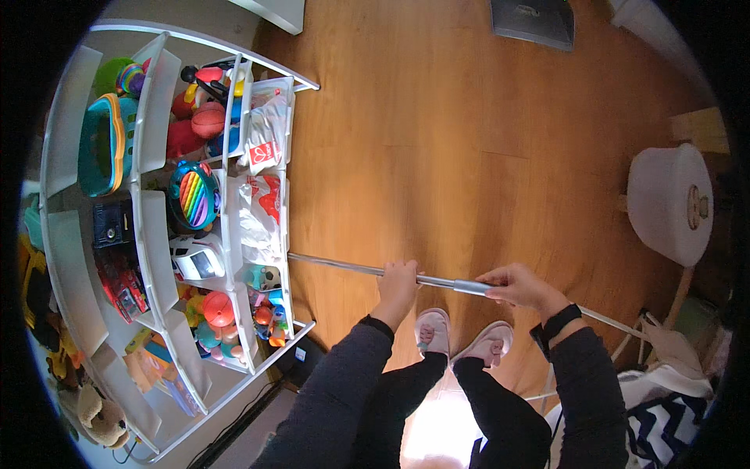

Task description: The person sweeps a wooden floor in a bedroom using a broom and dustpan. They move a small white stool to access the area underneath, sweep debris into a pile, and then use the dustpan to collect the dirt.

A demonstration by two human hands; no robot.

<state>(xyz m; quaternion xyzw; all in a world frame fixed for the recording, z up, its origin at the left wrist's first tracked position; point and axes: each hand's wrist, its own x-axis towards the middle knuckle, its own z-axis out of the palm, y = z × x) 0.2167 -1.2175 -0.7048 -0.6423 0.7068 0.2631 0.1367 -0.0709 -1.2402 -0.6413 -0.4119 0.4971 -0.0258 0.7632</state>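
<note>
A long metal pole [351, 267] runs across in front of me, above the wood floor [445, 146]. My left hand [399, 284] is closed around its middle part. Near the thicker grey sleeve at its right end, my right hand [515, 286] holds the pole with thumb and fingers. The pole's far left end meets the edge of the toy rack, and whether it reaches under or behind the rack is hidden. Below the pole are my feet in pink slippers [433, 333].
At the left stands a white-framed rack [136, 193] with bins of toys and plastic bags [261, 217]. A grey tray-like object [532, 26] lies at the top. To the right are a white stool-like seat [668, 202] and a rack with cloths [662, 381].
</note>
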